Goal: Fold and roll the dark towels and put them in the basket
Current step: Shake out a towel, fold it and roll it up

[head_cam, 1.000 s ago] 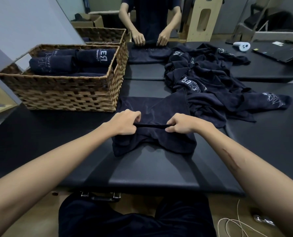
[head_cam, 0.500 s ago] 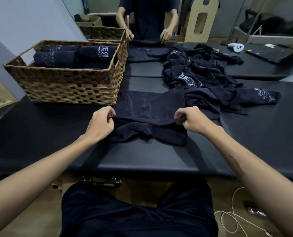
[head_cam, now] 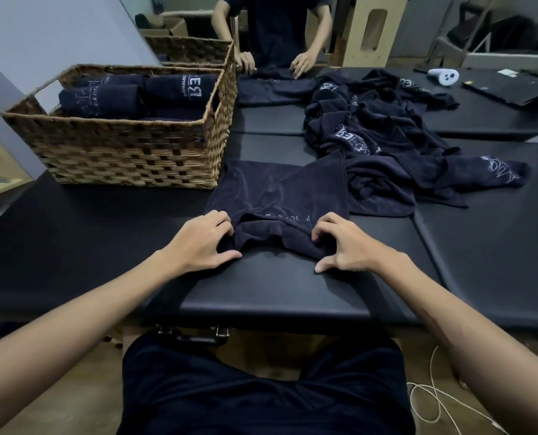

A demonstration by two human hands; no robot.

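Note:
A dark towel (head_cam: 277,193) lies flat on the black table (head_cam: 104,240) in front of me, its near edge bunched into a loose roll. My left hand (head_cam: 203,243) grips the left end of that roll, fingers curled into the cloth, thumb on the table. My right hand (head_cam: 343,246) grips the right end the same way. A wicker basket (head_cam: 129,152) stands at the left and holds several rolled dark towels (head_cam: 104,100). A heap of unfolded dark towels (head_cam: 387,142) lies to the right of my towel.
Across the table another person's hands (head_cam: 302,64) rest on a dark towel. A second wicker basket (head_cam: 192,50) stands behind the first. A white controller (head_cam: 443,77) and a flat black item (head_cam: 509,87) lie at the far right. A white cable (head_cam: 443,400) trails on the floor.
My hands have drawn the towel's bunched near edge closer to me and down onto the table. The fold between them has tightened into a roll.

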